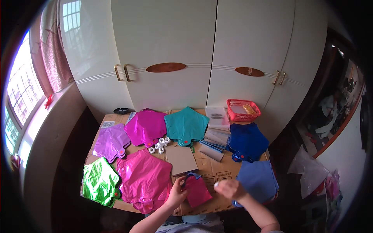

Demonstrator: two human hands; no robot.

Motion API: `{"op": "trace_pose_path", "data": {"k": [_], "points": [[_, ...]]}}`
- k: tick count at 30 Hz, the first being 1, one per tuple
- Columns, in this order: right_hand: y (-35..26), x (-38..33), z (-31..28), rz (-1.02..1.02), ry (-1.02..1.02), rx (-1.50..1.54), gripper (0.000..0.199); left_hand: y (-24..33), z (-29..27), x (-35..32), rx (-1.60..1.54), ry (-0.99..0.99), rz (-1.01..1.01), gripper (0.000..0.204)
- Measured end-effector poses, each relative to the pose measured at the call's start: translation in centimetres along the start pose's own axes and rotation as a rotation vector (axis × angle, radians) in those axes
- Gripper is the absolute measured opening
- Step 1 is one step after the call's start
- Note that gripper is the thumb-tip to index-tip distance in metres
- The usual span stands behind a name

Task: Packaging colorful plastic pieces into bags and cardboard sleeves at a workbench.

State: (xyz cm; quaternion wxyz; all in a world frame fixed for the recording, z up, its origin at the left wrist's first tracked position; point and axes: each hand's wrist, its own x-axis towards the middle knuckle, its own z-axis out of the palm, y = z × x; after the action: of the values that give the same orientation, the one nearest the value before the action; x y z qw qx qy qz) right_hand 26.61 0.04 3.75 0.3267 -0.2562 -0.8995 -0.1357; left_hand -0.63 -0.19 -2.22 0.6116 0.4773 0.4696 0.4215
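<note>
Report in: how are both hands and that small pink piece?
Left hand: on the pink piece, blue at its top. Right hand: to its right, apart, grip unclear. Beige board: just beyond.

Your right hand (232, 189) was blurred, and the white speck (216, 185) at its left side was too small to tell. Your left hand (178, 193) hid part of the pink bag (197, 191). The top edge cut off the cabinet (163, 35).
</note>
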Motion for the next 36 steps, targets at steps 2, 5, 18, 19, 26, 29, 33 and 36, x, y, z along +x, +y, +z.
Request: {"op": "trace_pose_path", "data": {"k": [2,5,18,19,26,29,33,36], "points": [[2.8,0.6,0.8,0.170,0.086,-0.049,0.012,0.6,0.4,-0.3,0.180,-0.040,0.029,0.054],[5.5,3.4,1.9,0.284,0.203,-0.039,0.012,2.7,1.3,-1.5,0.371,-0.064,0.045,0.054],[6.5,15.4,17.9,0.215,0.020,0.065,0.007,1.6,2.1,-1.2,0.370,-0.072,0.050,0.054],[6.3,16.2,19.1,0.210,-0.025,0.053,0.006,1.2,2.0,-1.1,0.366,-0.064,0.072,0.054],[5.9,17.5,18.8,0.402,-0.355,0.323,0.029,1.4,2.1,-1.0,0.349,-0.085,0.078,0.053],[5.3,15.7,14.1,0.385,-0.153,0.445,0.031,2.0,2.0,-1.0,0.348,-0.078,0.069,0.053],[2.9,10.4,6.3,0.709,-0.214,0.745,0.031,1.4,2.0,-0.5,0.268,-0.082,0.112,0.054],[1.5,4.1,4.3,0.953,-0.245,0.947,0.036,1.6,2.4,-0.2,0.202,-0.121,0.075,0.051]]}}
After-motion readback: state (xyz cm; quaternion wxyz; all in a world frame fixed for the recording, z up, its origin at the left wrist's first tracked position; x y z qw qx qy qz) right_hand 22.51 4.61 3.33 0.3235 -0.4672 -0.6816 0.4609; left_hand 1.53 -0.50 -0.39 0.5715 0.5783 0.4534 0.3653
